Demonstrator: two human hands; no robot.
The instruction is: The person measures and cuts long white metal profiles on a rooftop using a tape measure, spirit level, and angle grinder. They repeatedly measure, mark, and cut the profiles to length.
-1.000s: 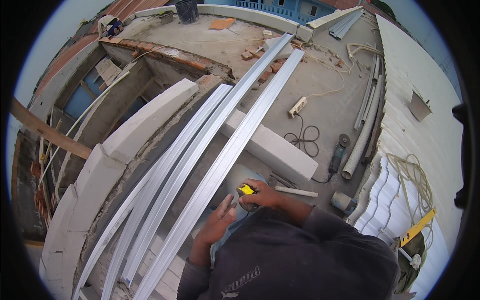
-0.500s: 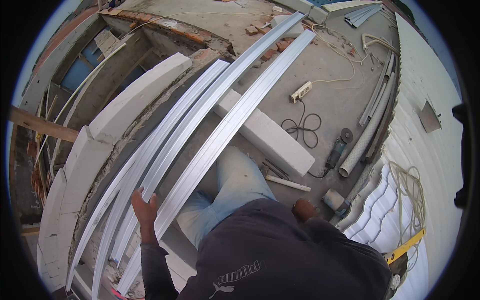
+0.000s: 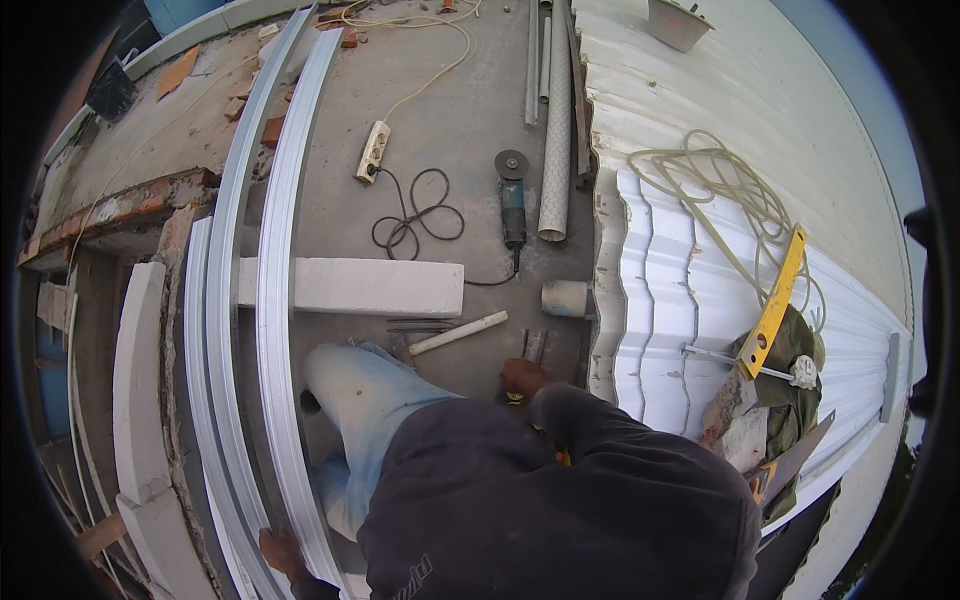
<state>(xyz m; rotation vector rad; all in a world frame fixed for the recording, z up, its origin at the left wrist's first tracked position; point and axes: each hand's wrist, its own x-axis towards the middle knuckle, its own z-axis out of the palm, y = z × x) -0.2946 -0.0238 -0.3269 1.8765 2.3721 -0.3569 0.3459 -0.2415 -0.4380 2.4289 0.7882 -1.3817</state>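
Observation:
Long silvery metal profiles run lengthwise along my left side, resting across a white block. My left hand is low at the left, its fingers closed at the edge of the middle metal profile. On the floor to the right of my bent knee, my right hand reaches down with curled fingers. Something small and yellow shows beneath it, too covered to name. Just beyond that hand lie thin metal pieces and a short white tube.
An angle grinder lies ahead with its cord near a power strip. Pipes lie beside white corrugated sheets, which carry a yellow level and a coiled hose. A block wall borders a drop at left.
My view has swung to the right, so the profiles appear farther left. My left hand, spread before, is now closed at a profile's edge. The right hand has reached farther forward.

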